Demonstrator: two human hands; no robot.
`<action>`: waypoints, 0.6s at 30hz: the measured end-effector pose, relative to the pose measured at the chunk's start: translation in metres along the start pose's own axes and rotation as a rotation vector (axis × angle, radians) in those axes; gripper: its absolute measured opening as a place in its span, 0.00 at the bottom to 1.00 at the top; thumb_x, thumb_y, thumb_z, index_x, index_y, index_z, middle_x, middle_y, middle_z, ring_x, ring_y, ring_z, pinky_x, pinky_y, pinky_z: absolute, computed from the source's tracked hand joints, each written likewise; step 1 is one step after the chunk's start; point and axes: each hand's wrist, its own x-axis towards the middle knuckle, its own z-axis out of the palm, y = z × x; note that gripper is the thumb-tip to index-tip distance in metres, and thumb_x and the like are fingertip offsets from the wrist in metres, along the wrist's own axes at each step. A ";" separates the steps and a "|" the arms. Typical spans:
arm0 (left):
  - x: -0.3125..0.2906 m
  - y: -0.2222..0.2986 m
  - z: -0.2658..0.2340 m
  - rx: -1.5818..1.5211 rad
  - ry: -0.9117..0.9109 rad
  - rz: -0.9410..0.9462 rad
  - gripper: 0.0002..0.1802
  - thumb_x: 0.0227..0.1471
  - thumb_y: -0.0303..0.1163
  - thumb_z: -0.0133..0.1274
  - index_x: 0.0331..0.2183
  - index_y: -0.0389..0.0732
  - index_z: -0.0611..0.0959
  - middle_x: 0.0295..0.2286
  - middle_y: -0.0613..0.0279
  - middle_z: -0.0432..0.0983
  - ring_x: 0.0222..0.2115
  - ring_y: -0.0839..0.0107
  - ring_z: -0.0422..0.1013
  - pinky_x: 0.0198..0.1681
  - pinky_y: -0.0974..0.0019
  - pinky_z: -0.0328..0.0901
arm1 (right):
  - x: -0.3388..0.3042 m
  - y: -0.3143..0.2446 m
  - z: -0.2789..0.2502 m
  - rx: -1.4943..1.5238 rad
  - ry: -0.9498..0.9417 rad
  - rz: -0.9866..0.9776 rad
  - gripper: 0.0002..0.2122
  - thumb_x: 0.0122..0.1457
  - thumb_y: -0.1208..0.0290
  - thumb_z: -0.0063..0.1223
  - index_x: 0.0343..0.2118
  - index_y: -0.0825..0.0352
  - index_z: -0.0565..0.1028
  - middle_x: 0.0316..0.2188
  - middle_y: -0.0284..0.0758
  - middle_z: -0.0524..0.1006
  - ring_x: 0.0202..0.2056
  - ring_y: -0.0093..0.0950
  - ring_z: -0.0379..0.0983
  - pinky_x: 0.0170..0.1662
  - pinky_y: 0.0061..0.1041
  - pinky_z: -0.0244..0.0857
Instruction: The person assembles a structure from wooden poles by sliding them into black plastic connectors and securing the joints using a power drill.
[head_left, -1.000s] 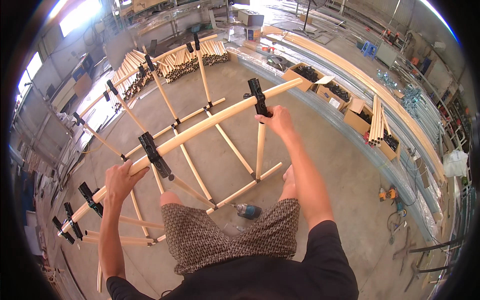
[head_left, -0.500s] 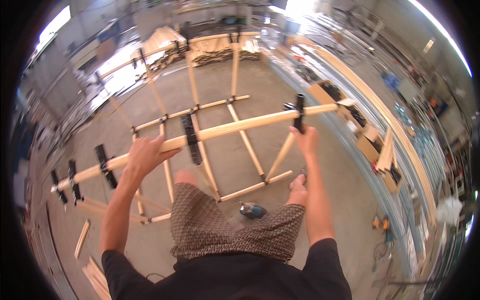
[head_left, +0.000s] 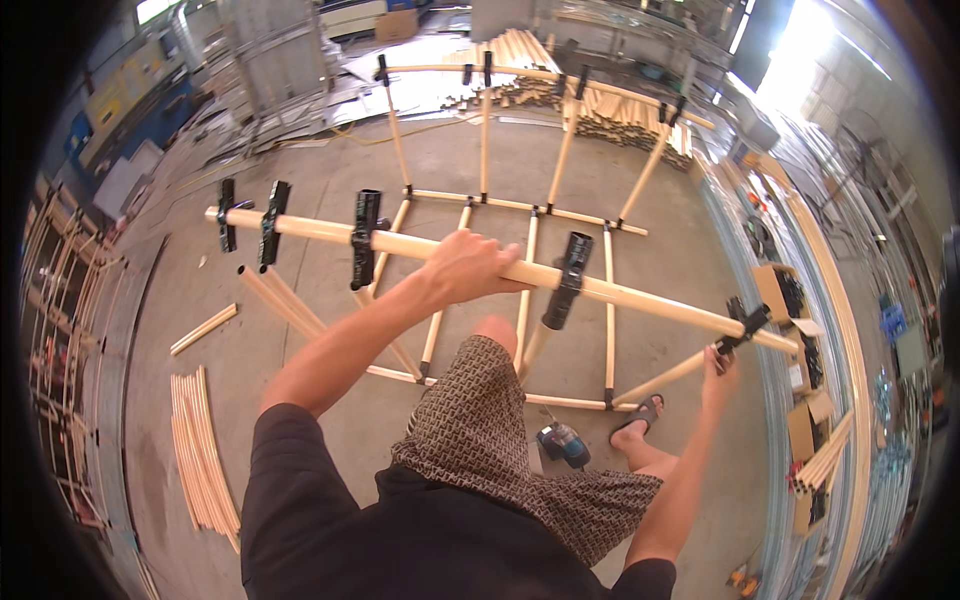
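Observation:
A long beige pipe [head_left: 420, 245] with several black pipe joints along it spans the view in front of me, sloping down to the right. My left hand [head_left: 470, 268] wraps over this pipe between two joints, the black joint [head_left: 366, 238] on its left and another black joint [head_left: 571, 280] on its right. My right hand [head_left: 718, 372] is closed around the lower part of the rightmost black joint [head_left: 742, 328], where a slanting upright pipe [head_left: 665, 378] meets it. Further left, pipe uprights [head_left: 285, 300] have their top ends apart from the long pipe.
The pipe frame's base [head_left: 575, 402] lies on the concrete floor. A cordless drill [head_left: 563, 445] rests between my feet. Loose pipes [head_left: 203, 450] lie at left. Cardboard boxes [head_left: 805, 425] and long metal lengths line the right. A pipe stack [head_left: 625, 118] stands behind the frame.
My view has turned left, so the frame and both hands appear further right. The long pipe now slopes down to the right. Both hands keep their places along it.

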 end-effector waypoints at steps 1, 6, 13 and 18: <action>0.002 0.002 -0.002 -0.015 -0.019 -0.010 0.36 0.55 0.68 0.50 0.29 0.40 0.80 0.17 0.58 0.77 0.19 0.58 0.78 0.23 0.57 0.71 | 0.001 -0.003 0.000 -0.014 0.008 0.014 0.19 0.61 0.60 0.63 0.48 0.71 0.77 0.38 0.37 0.82 0.39 0.26 0.79 0.42 0.27 0.70; 0.004 0.003 0.001 -0.005 0.069 0.013 0.32 0.55 0.65 0.52 0.30 0.42 0.79 0.20 0.60 0.77 0.21 0.59 0.78 0.21 0.58 0.70 | 0.029 -0.010 -0.013 -0.172 0.012 -0.072 0.18 0.63 0.60 0.60 0.45 0.73 0.78 0.34 0.37 0.82 0.37 0.28 0.79 0.41 0.26 0.70; 0.008 0.013 -0.035 -0.023 0.172 0.006 0.29 0.58 0.60 0.51 0.33 0.40 0.77 0.21 0.59 0.78 0.22 0.58 0.79 0.24 0.56 0.71 | 0.015 -0.082 -0.026 -0.367 -0.003 0.012 0.18 0.65 0.59 0.59 0.42 0.75 0.80 0.34 0.39 0.83 0.37 0.30 0.79 0.44 0.30 0.71; 0.017 0.023 -0.032 -0.118 0.159 0.055 0.27 0.57 0.57 0.54 0.31 0.39 0.75 0.20 0.56 0.78 0.22 0.55 0.79 0.24 0.55 0.72 | -0.078 -0.255 0.013 0.092 -0.220 -0.476 0.15 0.60 0.67 0.63 0.43 0.74 0.80 0.40 0.43 0.82 0.46 0.40 0.78 0.54 0.36 0.69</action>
